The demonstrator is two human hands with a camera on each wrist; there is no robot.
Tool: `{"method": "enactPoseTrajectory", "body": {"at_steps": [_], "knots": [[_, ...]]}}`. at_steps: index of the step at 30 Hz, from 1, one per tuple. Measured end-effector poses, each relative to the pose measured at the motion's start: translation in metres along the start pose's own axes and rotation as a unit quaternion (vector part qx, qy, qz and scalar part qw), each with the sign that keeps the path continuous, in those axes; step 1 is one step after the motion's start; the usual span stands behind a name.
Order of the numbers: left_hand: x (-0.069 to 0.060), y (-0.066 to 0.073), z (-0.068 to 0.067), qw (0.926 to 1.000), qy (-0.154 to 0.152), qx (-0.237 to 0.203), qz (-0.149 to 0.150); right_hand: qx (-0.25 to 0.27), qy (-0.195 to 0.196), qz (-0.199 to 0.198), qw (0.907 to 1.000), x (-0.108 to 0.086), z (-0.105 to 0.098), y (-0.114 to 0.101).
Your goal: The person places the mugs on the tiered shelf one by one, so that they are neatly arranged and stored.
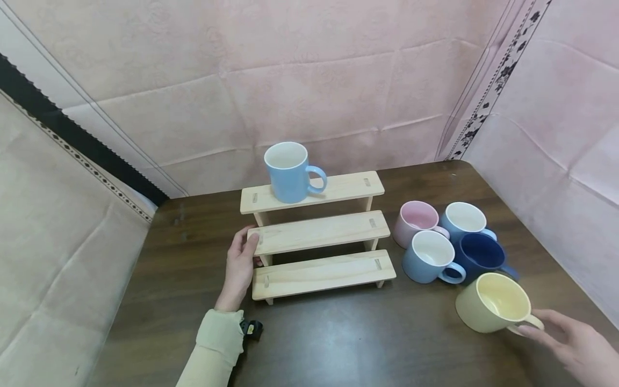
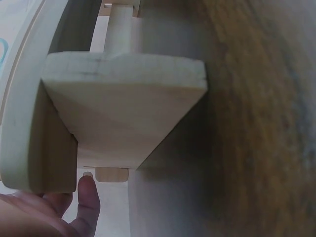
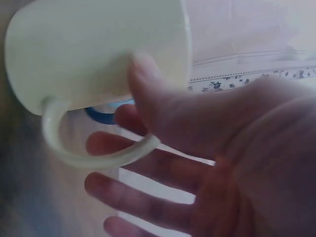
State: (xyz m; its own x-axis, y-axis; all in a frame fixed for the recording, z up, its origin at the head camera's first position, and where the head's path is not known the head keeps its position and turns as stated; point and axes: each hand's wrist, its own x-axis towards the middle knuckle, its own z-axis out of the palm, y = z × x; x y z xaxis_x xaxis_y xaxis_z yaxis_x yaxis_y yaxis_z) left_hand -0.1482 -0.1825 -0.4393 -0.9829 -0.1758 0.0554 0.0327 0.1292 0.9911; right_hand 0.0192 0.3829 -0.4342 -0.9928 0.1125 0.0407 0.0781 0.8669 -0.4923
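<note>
A three-step wooden rack (image 1: 319, 234) stands mid-table, a light blue mug (image 1: 288, 180) upright on its top step. At the rack's left end, my left hand (image 1: 237, 271) grips the middle step, thumb on top; in the left wrist view its fingers (image 2: 88, 197) show beside the wood (image 2: 118, 113). On the right, my right hand (image 1: 575, 341) holds a pale yellow mug (image 1: 476, 307) by its handle. The right wrist view shows the thumb near the mug (image 3: 94, 54) and the other fingers (image 3: 148, 197) spread around and below the handle. Whether the mug touches the table cannot be told.
Between the rack and the yellow mug, a pink mug (image 1: 406, 228), a pale blue-and-white mug (image 1: 452, 228), a light blue mug (image 1: 423, 263) and a dark blue mug (image 1: 469, 263) cluster on the dark table (image 1: 338, 344). Pale cloth (image 1: 338, 107) hangs behind and at the sides.
</note>
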Motion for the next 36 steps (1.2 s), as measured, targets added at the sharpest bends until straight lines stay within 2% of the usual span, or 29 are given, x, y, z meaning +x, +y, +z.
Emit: {"method": "enactPoseTrajectory", "body": {"at_steps": [3,8,14,21,30,33,36], "knots": [[0.000,0.000,0.000,1.0000,0.001,0.001,-0.001,0.004,0.023,-0.003,0.9997,-0.003,0.003,0.001],[0.000,0.000,-0.001,1.0000,0.000,0.000,-0.004,0.010,0.025,0.000,0.9996,-0.004,0.003,0.001],[-0.001,0.000,-0.001,1.0000,-0.001,0.000,0.000,-0.009,0.038,-0.012,0.9991,-0.004,0.007,0.000],[-0.002,0.000,-0.002,1.0000,-0.005,0.000,-0.003,-0.042,0.088,-0.012,0.9952,-0.009,0.010,-0.005],[-0.001,0.000,-0.001,1.0000,-0.006,-0.004,-0.002,-0.047,0.151,-0.018,0.9873,-0.014,0.009,-0.007],[-0.001,0.000,0.000,0.9999,-0.008,-0.009,0.000,-0.020,0.167,-0.030,0.9853,-0.016,0.010,-0.006],[-0.001,-0.001,-0.001,0.9999,-0.008,-0.008,0.001,0.056,0.189,-0.055,0.9788,-0.017,0.012,-0.004]]}}
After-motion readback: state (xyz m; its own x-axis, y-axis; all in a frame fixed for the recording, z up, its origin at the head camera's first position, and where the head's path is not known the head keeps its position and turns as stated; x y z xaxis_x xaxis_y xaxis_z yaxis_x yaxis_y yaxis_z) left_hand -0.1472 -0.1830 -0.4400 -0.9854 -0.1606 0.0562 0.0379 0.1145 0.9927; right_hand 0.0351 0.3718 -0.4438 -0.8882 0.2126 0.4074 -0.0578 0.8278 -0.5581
